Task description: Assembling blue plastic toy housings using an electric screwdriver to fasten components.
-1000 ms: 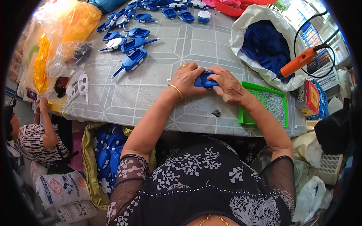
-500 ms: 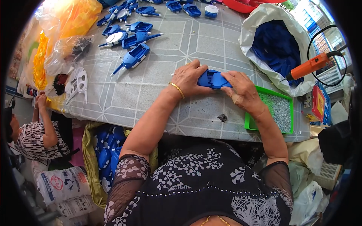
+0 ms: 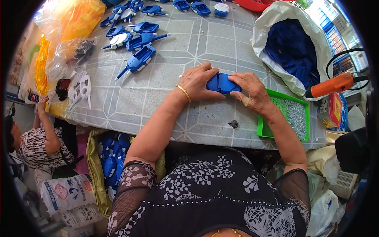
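On the table in front of me, my left hand [image 3: 198, 83] is closed round one end of a blue plastic housing [image 3: 213, 84]. My right hand [image 3: 252, 91] grips a smooth blue cover piece [image 3: 227, 83] with thumb and fingers and holds it against the top of that housing. A narrow seam shows between the two parts. Most of the housing's near-left end is hidden under my left fingers. Just below my hands lies a small dark pointed piece [image 3: 233, 124]. Beside my right wrist sits a green tray [image 3: 261, 125] holding small silvery screws [image 3: 295, 118].
Several open blue housings [image 3: 136, 61] lie at the upper left. A white sack [image 3: 258, 29] of blue parts stands at right, beside a hanging orange electric screwdriver [image 3: 331, 85]. White frames [image 3: 82, 89] and orange plastic bags [image 3: 81, 17] lie left. Another person [image 3: 41, 146] sits there.
The blue cover now hides the housing's inside, which showed before between my hands. The orange screwdriver has swung a little right and down. The other person's hands have shifted.
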Motion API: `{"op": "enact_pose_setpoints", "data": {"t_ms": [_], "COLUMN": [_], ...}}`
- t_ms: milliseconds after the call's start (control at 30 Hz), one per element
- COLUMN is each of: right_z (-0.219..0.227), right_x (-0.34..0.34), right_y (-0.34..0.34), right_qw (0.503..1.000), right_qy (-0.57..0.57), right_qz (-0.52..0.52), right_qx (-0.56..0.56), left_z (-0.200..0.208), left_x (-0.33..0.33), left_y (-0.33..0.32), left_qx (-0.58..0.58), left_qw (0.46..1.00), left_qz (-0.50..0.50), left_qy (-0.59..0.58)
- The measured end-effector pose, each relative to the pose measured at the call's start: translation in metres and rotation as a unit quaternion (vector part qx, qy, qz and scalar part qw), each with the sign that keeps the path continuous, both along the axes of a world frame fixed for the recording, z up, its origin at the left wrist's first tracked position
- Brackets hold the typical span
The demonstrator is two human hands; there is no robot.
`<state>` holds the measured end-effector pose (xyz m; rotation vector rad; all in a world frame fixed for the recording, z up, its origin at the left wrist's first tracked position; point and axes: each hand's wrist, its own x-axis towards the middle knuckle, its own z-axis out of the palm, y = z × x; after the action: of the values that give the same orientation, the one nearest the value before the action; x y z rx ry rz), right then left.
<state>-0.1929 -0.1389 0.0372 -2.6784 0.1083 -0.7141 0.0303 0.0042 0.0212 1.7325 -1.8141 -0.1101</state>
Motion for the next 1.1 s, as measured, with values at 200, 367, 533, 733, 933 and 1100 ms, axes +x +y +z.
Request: {"op": "enact_pose_setpoints", "data": {"t_ms": [200, 367, 533, 733, 933, 1100], "right_z": [0.002, 0.007, 0.005, 0.004, -0.001, 0.018], "right_x": [0.000, -0.001, 0.000, 0.003, -0.008, -0.005], "right_y": [0.001, 0.002, 0.002, 0.001, -0.009, 0.011], "right_qw": [1.000, 1.000, 0.995, 1.000, 0.999, 0.996], "right_qy": [0.007, 0.010, 0.009, 0.007, 0.028, 0.017], "right_qz": [0.000, 0.005, 0.006, 0.016, 0.025, 0.022], "right_qx": [-0.018, -0.014, 0.096, 0.017, -0.030, -0.080], "left_z": [0.001, -0.001, -0.001, 0.000, 0.004, 0.008], "left_x": [0.002, 0.004, 0.006, 0.004, -0.014, -0.025], "left_y": [0.001, 0.001, 0.005, 0.001, -0.007, 0.005], "left_qx": [0.014, 0.011, 0.027, 0.042, 0.021, 0.042], "left_qw": [1.000, 0.999, 0.999, 0.998, 0.999, 0.999], "left_qz": [-0.008, -0.031, -0.034, -0.036, -0.036, 0.009], "left_qy": [0.012, 0.022, 0.031, 0.027, 0.020, 0.018]}}
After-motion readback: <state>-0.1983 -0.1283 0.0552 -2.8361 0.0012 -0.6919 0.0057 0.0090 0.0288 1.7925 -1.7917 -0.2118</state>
